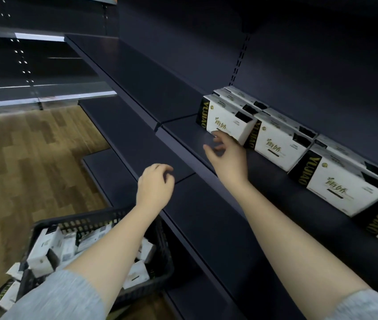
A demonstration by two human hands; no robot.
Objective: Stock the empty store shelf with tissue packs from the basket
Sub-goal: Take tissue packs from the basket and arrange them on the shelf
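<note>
Partway through stocking. Row of tissue packs [282,144] already standing along the back of the shelf [183,135], running from mid-frame off the right edge, some apparently doubled front to back; exact count not readable, right end cut off and blurred. Leftmost pack [226,120] sits tilted, not square with its neighbours. Right hand [226,155] at the lower front edge of that pack, fingertips at or just touching it, fingers loosely spread, not wrapped round anything; contact blurred, so hard to say whether pressing or just clear. Reads as nudging the pack straight or letting go after placing it. Left hand [154,187] hanging between shelf front and basket [86,224], fingers loosely curled, nothing in the grip. Basket on the wood floor [28,158] at lower left, well apart from the shelved row, with a good heap of packs in it [45,250] lying jumbled at all angles, plus a couple outside it [5,294] at the near-left corner. Left to do: long bare stretch of the shelf to the left of the row, and lower shelves [123,135] with nothing on them in view. Rough estimate: well under half done, if the whole shelf run is the target. Likely next: left hand down into the basket for another pack, set left of the tilted one.
</note>
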